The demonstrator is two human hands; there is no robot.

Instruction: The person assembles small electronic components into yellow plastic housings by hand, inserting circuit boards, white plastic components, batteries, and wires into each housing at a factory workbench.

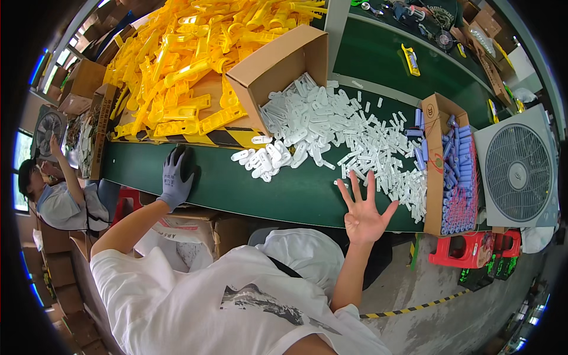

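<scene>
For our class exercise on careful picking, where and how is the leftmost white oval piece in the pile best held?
Probably pinch the white oval piece across its middle, by its two long edges, from above and the left: it looks slim and elongated, with other white pieces crowding its right and green tabletop to its left.

white pieces [316,115], yellow casings [180,126], green tabletop [251,198]

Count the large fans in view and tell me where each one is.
2: one large grey fan at the right, beside the cardboard box of purple cylinders; another fan at the far left, by the co-worker's raised hand. More may be hidden.
</scene>
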